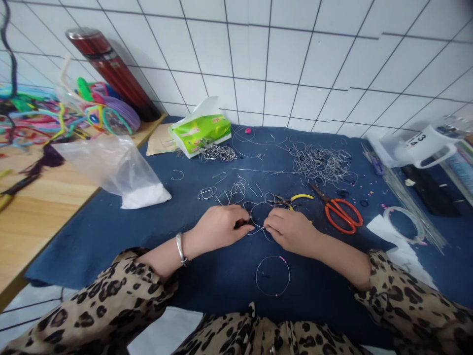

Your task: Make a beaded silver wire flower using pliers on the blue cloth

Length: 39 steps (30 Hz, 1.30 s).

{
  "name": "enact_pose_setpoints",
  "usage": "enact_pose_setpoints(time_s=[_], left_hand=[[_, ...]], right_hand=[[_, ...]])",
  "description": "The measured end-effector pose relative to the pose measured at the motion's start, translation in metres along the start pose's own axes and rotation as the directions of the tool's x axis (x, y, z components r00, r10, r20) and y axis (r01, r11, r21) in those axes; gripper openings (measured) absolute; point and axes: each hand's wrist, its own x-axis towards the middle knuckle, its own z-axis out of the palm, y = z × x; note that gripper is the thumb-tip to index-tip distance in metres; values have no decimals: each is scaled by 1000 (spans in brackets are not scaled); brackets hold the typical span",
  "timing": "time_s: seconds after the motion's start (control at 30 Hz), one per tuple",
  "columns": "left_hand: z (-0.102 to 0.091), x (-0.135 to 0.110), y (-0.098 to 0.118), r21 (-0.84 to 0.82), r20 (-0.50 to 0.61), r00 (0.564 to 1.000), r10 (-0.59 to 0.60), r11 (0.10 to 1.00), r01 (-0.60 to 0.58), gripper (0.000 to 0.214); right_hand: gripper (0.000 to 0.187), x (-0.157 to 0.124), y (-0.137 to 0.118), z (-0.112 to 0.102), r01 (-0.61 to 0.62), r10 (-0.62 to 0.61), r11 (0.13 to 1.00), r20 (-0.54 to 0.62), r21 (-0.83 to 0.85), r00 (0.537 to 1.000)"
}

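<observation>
Both hands meet over the middle of the dark blue cloth, on either side of a thin bent wire piece (258, 203) with several loops. My left hand (221, 224) pinches its left side between thumb and fingers. From the other side my right hand (290, 228) grips the wire with closed fingertips. Closer to my body lies a wire ring (257, 276) with small pink beads on it. Yellow-handled pliers (301, 196) lie just behind my right hand, partly covered by it. Red-handled scissors (343, 217) rest further right.
Tangled wire hooks (321, 162) lie at the back right, and loose bent wires (236, 190) behind my hands. A green tissue pack (203, 133), a plastic bag of white material (129, 172), a red thermos (114, 74), a white mug (430, 145) and a clear ring-shaped coil (404, 224) stand or lie around.
</observation>
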Motion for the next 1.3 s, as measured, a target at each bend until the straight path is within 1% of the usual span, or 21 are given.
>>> enact_pose_setpoints(time_s=[0.1, 0.17, 0.37, 0.47, 0.53, 0.6, 0.67, 0.73, 0.83, 0.9, 1.0, 1.1, 1.17, 1.3], left_hand=[[5, 0, 0, -45, -40, 998, -43, 998, 42, 10], [7, 0, 0, -90, -38, 997, -64, 994, 60, 6], [8, 3, -6, -177, -47, 990, -131, 977, 120, 6], [9, 3, -8, -162, -53, 985, -167, 974, 156, 3], [10, 3, -7, -125, -61, 980, -191, 975, 182, 7], [10, 3, -6, -75, -81, 979, -189, 980, 183, 10], [10, 3, -6, -22, -110, 980, -164, 986, 162, 12], [9, 3, -7, 43, -130, 984, -118, 991, 125, 12], [6, 5, -9, 102, -113, 994, 7, 995, 5, 8], [6, 7, -12, 69, -85, 992, 92, 994, -87, 5], [5, 8, -15, -14, -49, 982, 183, 983, -184, 13], [5, 9, -18, -59, -17, 965, 260, 964, -261, 21], [4, 9, -19, -77, 0, 959, 282, 957, -281, 23], [5, 10, -21, -85, 14, 957, 290, 954, -288, 21]], right_hand=[[20, 0, 1, 1, 13, -13, 1000, -7, -24, 1000], [20, 0, 1, 1, 25, -25, 999, 5, -47, 1000], [19, 1, -2, -4, 99, -86, 986, 99, -135, 991], [18, 1, -2, -8, 134, -111, 977, 144, -166, 983], [17, 1, -2, -12, 149, -122, 975, 164, -163, 979], [17, 1, -1, -14, 162, -136, 977, 177, -140, 975], [17, 1, -1, -15, 161, -141, 982, 185, -99, 973], [16, 2, 0, -14, 131, -119, 990, 179, -55, 977], [17, 2, 0, -12, 62, -59, 998, 157, -11, 986], [16, 1, 0, -10, 35, -36, 999, 151, 13, 988], [16, 1, -1, -9, 7, -12, 999, 145, 34, 989], [17, 1, -2, -8, -23, 18, 999, 133, 32, 991], [18, 2, -2, -7, -41, 38, 999, 125, 23, 991], [21, 3, -3, -4, -47, 48, 999, 114, -8, 992]])
